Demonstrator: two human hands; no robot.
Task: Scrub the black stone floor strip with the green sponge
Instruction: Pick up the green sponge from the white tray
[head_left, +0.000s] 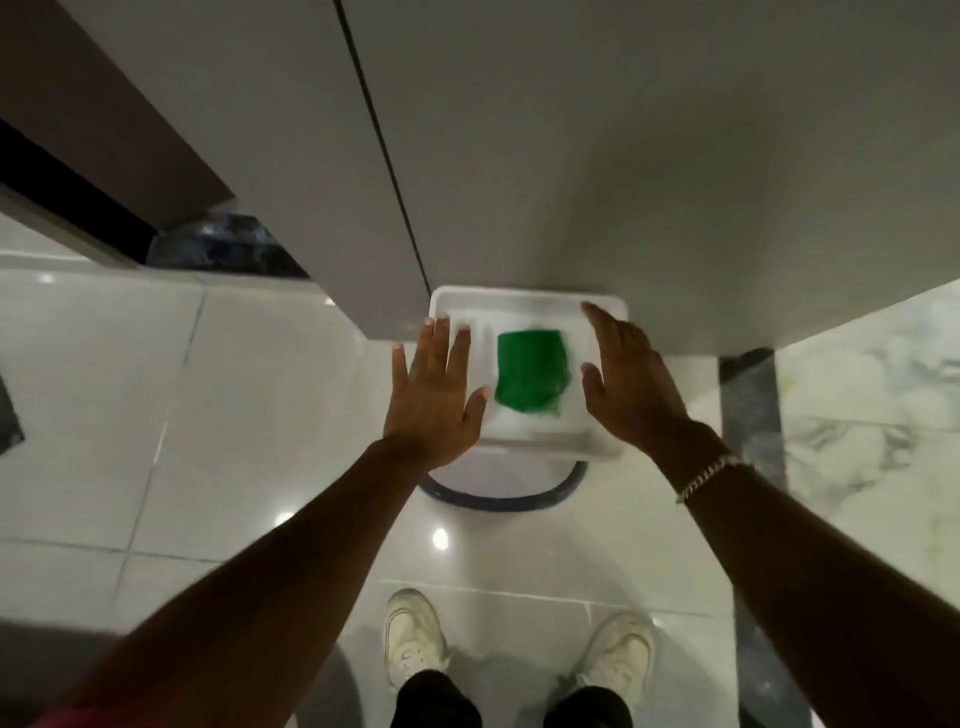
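Both hands are held out flat over a white tray (524, 304), with nothing gripped in either. The left hand (434, 397) is spread wide, palm down, fingers fanned, above the tray's left edge; whether it touches the rim cannot be told. The right hand (631, 382) is likewise open, its fingers extended together toward the tray's far right corner, and a metal chain bracelet (709, 477) is worn on its wrist. Between the two hands, the green sponge (531, 371) is seen lying inside the tray, near its middle and apart from both hands. The tray is pushed up against the foot of a grey cabinet panel (571, 156) along its far edge, and a dark blue ring-shaped rim (501, 501) is seen below its near edge, the tray appearing to rest over it. The black stone floor strip (748, 410) is seen to the right of the tray, running toward the near edge of the view beside the right forearm, across glossy white floor tiles (104, 389). At the near edge, two pale sneakers (413, 636) and dark trouser legs are visible on the tiles.
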